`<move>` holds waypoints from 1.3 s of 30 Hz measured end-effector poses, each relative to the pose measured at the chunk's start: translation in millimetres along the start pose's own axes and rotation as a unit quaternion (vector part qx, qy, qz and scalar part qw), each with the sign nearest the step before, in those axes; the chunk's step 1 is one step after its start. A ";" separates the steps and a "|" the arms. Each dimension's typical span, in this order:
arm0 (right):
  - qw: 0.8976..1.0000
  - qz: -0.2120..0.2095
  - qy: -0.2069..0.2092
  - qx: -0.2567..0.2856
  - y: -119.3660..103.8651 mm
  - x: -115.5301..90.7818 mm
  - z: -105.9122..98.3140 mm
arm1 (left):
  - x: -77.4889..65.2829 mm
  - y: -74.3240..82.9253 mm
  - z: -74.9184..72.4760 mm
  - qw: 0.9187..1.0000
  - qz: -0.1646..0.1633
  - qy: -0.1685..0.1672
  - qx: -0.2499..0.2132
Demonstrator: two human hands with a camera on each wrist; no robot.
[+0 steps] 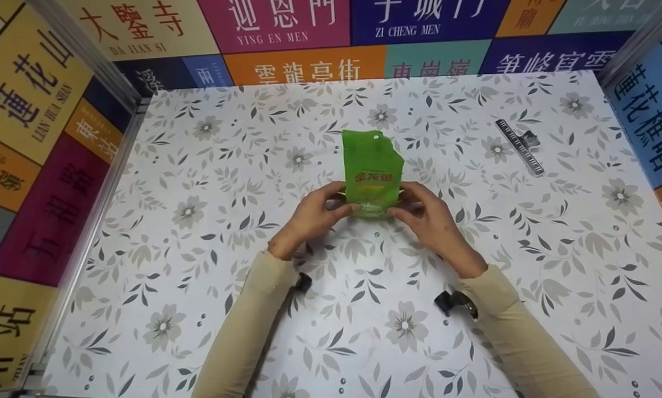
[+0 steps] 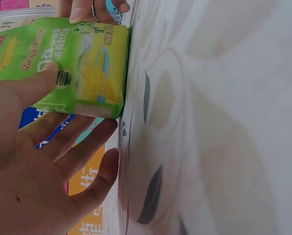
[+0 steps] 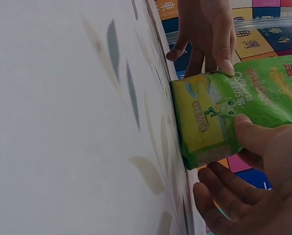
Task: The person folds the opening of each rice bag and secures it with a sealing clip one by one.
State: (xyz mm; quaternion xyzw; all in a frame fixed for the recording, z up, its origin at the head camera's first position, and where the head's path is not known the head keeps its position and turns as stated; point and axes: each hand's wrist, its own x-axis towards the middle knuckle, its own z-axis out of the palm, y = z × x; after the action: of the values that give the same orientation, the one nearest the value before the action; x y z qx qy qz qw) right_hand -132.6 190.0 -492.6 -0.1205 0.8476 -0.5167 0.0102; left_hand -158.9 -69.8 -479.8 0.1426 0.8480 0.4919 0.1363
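A green food packet [image 1: 373, 171] with a yellow lower front stands upright on the patterned table. Its top edge is uneven, slanting down at the right corner. My left hand [image 1: 322, 213] holds its left side, thumb on the front and fingers around the side. The right hand [image 1: 430, 221] holds the opposite side the same way. In the left wrist view the packet [image 2: 101, 68] meets the tabletop with its bottom end. The right wrist view shows the right thumb pressed on the packet's [image 3: 209, 117] printed front. What is inside cannot be seen.
A long bar clip [image 1: 520, 148] with a dark handle lies at the table's right rear. The floral table [image 1: 198, 160] is bordered by colourful panels with large characters [image 1: 303, 66] at the back and both sides. A dark wrist device [image 1: 451, 303] is under the right sleeve.
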 end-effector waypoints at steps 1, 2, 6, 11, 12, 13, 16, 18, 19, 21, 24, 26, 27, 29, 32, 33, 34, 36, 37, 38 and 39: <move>1.000 0.000 0.000 0.001 0.1 -0.2 0.1 | 0.0 -0.2 -0.1 1.000 0.001 -0.001 0.000; 1.000 0.001 0.000 0.002 -0.1 -0.4 0.2 | -0.1 -0.3 -0.1 1.000 0.002 -0.002 0.001; 1.000 0.000 -0.001 0.011 -0.3 -0.6 -0.2 | -0.5 -0.8 -0.2 1.000 0.005 -0.003 -0.001; 1.000 -0.003 -0.004 0.012 0.2 -0.9 -0.1 | -1.6 -1.0 -0.1 1.000 0.004 -0.003 -0.002; 1.000 -0.003 -0.004 0.013 0.6 -1.0 -0.2 | -1.9 -1.0 -0.1 1.000 0.002 -0.003 -0.002; 1.000 -0.003 -0.004 0.013 0.5 -1.1 -0.3 | -2.0 -0.9 -0.2 1.000 0.001 -0.003 -0.002; 1.000 -0.004 -0.004 0.014 0.2 -1.6 -0.3 | -2.5 -0.6 -0.2 1.000 -0.004 -0.004 -0.001; 1.000 -0.004 -0.004 0.014 0.4 -1.7 -0.3 | -2.5 -0.7 -0.1 1.000 -0.006 -0.004 0.000; 1.000 -0.003 -0.004 0.013 0.5 -1.8 -0.2 | -2.6 -0.7 -0.1 1.000 -0.006 -0.005 -0.001; 1.000 -0.001 -0.005 0.013 1.2 -1.8 -0.1 | -2.8 -0.8 0.1 1.000 -0.006 -0.005 -0.004; 1.000 0.001 -0.007 0.014 2.3 -1.7 0.1 | -3.0 -1.5 0.3 1.000 -0.007 -0.006 -0.010; 1.000 0.002 -0.008 0.014 2.6 -1.7 0.2 | -3.1 -2.0 0.4 1.000 -0.009 -0.005 -0.011; 1.000 0.004 -0.008 0.014 2.6 -1.7 0.2 | -3.3 -1.9 0.2 1.000 -0.010 -0.005 -0.012; 1.000 0.006 -0.008 0.014 2.1 -1.8 0.0 | -3.2 -1.6 0.0 1.000 -0.009 -0.007 -0.012; 1.000 0.009 -0.009 0.015 1.2 -1.9 -0.4 | -2.9 -0.8 -0.4 1.000 -0.009 -0.010 -0.010; 1.000 0.010 -0.009 0.016 0.9 -2.1 -0.6 | -2.8 -0.4 -0.6 1.000 -0.008 -0.012 -0.010; 1.000 0.009 -0.009 0.016 0.7 -2.2 -0.8 | -2.5 -0.4 -0.6 1.000 -0.008 -0.013 -0.010; 1.000 0.009 -0.010 0.017 0.7 -2.4 -1.0 | -2.5 0.1 -0.8 1.000 -0.010 -0.015 -0.011; 1.000 0.009 -0.010 0.017 0.7 -2.6 -1.1 | -2.7 0.4 -1.0 1.000 -0.010 -0.015 -0.011; 1.000 0.008 -0.009 0.017 0.8 -2.9 -1.2 | -2.8 0.8 -1.2 1.000 -0.010 -0.016 -0.010; 1.000 0.007 -0.009 0.016 0.9 -3.1 -1.3 | -3.0 1.0 -1.4 1.000 -0.009 -0.017 -0.010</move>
State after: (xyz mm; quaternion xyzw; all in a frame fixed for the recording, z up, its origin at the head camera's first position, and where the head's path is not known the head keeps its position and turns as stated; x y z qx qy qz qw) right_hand -130.0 192.2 -493.1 -0.1190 0.8400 -0.5289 0.0234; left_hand -156.6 -71.5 -478.0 0.1416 0.8420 0.4966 0.1563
